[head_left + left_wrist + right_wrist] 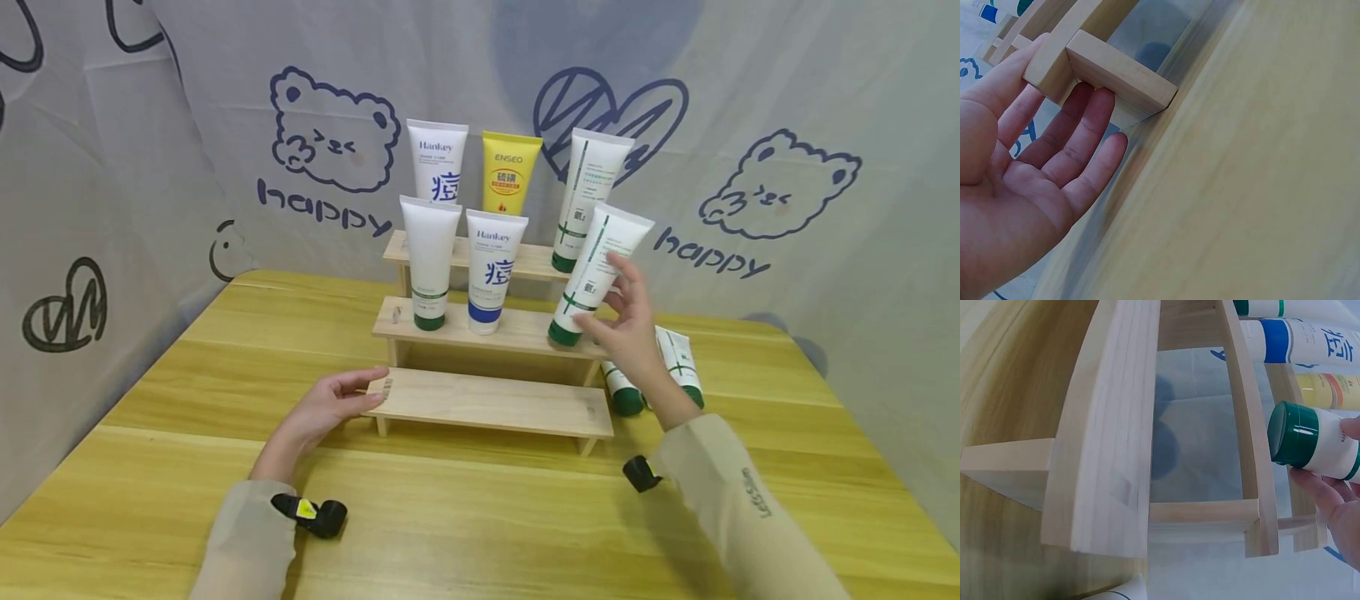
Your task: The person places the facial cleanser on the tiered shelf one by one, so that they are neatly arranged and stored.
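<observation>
My right hand [628, 321] holds a white tube with a green cap [602, 258] between thumb and fingers. The tube leans to the right, its cap at the right end of the middle step of a wooden stand [487, 404]; in the right wrist view its green cap [1297, 434] is close to the step's edge. My left hand [330, 406] grips the left end of the lowest step, its fingers [1088, 137] under the plank in the left wrist view. On the middle step stand a white, green-capped tube [430, 262] and a blue-capped Hankey tube [493, 271].
The top step bears another Hankey tube [437, 162], a yellow tube [510, 171] and a white tube with a green cap [592, 196]. More green-capped tubes [678, 362] lie on the wooden table [480, 533] behind my right wrist. A printed cloth [465, 67] hangs behind.
</observation>
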Demonstrator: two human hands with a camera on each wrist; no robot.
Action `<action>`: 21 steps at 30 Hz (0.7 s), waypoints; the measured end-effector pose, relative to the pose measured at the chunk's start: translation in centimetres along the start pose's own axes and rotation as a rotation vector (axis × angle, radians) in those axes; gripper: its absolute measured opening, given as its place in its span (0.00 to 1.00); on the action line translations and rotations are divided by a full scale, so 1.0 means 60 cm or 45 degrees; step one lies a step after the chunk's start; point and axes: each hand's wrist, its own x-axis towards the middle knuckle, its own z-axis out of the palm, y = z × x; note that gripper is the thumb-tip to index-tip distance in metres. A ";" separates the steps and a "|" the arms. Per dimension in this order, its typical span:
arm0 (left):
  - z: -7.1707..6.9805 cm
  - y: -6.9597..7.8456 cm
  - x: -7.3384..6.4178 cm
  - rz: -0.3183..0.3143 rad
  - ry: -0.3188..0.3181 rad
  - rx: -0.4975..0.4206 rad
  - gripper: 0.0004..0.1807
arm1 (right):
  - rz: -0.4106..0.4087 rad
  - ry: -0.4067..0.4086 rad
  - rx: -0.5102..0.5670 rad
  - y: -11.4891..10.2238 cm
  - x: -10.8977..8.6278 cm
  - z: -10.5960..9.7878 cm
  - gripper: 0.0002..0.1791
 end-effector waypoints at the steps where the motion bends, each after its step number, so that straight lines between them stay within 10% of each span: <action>1: 0.000 0.000 0.000 0.000 0.001 0.002 0.29 | -0.009 -0.008 -0.022 0.000 0.000 0.002 0.42; 21: -0.001 0.000 -0.001 0.002 -0.006 0.000 0.29 | -0.043 -0.121 -0.204 0.003 0.004 0.024 0.39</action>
